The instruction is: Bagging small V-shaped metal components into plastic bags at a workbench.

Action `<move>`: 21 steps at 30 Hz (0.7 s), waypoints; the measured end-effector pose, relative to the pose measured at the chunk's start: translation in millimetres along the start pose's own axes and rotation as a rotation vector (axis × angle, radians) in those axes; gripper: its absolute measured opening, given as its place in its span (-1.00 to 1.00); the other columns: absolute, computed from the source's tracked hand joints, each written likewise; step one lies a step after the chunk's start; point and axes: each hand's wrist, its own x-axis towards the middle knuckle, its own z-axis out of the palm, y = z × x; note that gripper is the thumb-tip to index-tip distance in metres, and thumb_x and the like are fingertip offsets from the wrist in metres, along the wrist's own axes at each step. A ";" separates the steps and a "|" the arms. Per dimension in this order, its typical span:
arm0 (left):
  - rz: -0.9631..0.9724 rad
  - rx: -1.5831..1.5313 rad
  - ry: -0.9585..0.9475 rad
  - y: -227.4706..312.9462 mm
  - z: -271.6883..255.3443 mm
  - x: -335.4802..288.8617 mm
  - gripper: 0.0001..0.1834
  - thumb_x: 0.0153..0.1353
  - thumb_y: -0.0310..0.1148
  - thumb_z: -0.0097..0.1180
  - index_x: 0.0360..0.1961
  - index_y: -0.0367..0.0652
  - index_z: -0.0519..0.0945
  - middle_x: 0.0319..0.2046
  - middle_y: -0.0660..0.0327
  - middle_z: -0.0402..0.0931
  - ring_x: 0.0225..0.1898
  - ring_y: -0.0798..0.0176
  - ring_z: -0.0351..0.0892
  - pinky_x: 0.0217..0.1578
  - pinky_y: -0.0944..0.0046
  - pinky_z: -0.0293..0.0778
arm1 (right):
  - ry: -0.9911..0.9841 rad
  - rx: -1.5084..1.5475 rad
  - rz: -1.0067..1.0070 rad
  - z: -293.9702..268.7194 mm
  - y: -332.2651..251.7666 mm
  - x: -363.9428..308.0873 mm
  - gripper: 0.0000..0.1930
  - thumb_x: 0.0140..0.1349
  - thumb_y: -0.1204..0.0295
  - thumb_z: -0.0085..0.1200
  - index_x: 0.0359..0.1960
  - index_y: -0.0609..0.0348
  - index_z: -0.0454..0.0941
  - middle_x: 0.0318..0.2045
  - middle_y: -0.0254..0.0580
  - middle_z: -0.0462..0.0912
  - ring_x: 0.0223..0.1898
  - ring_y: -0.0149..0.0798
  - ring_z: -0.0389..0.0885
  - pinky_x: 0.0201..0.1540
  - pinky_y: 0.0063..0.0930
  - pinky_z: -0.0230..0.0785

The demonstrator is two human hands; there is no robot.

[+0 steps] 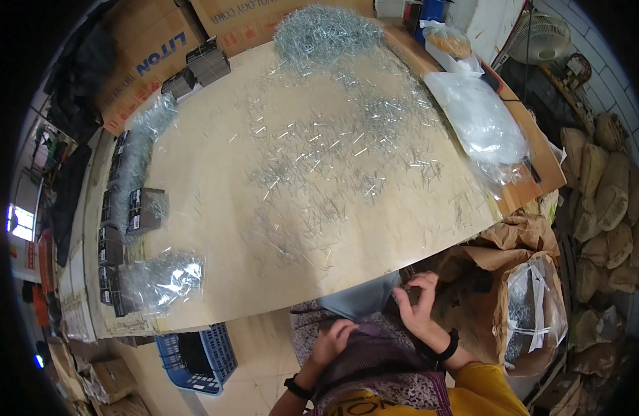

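My left hand (333, 341) is over my lap with its fingers curled together, close to the lower edge of a grey-blue, smooth piece (364, 297). That piece looks like plastic; its kind I cannot make out. It sits at the table's front edge, partly under it. On its other side my right hand (418, 308) is raised, thumb and forefinger apart. Loose thin metal pins (319, 166) lie scattered over the wooden tabletop (229, 229), with a large heap of pins (326, 31) at the far edge.
Small dark boxes (145, 209) and clear bags of pins (170, 281) line the left side. A blue basket (198, 360) stands below. On the right are a brown paper sack (501, 312), plastic bags (475, 121) and stacked sacks (611, 187). Cartons (139, 62) stand behind.
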 end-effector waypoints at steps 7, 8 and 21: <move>0.046 -0.157 0.128 36.2 -3.8 19.5 -0.69 0.09 -0.40 0.35 -0.12 -0.17 0.63 -0.11 0.21 0.63 -0.14 0.09 0.60 -0.10 0.20 0.55 | -0.468 -0.285 -0.353 66.1 -88.9 128.7 -0.34 0.05 0.05 0.26 0.14 0.12 0.41 0.11 0.02 0.41 0.24 0.07 0.28 0.31 0.12 -0.01; 0.030 -0.170 0.132 34.4 -0.4 19.6 -0.70 0.09 -0.41 0.35 -0.13 -0.16 0.63 -0.13 0.20 0.64 -0.14 0.08 0.60 -0.10 0.20 0.55 | -0.461 -0.286 -0.360 77.0 -88.6 140.1 -0.34 0.05 0.05 0.26 0.14 0.12 0.41 0.11 0.02 0.41 0.24 0.07 0.28 0.31 0.12 -0.01; -0.006 -0.251 0.211 37.5 -7.7 24.0 -0.76 0.06 -0.51 0.35 -0.21 -0.16 0.66 -0.27 0.12 0.63 -0.26 0.09 0.66 -0.23 0.24 0.58 | -0.448 0.075 -0.114 35.3 -55.5 136.2 -0.63 0.13 0.63 0.07 0.02 0.15 0.57 0.01 -0.08 0.58 0.11 -0.02 0.48 0.19 -0.23 0.29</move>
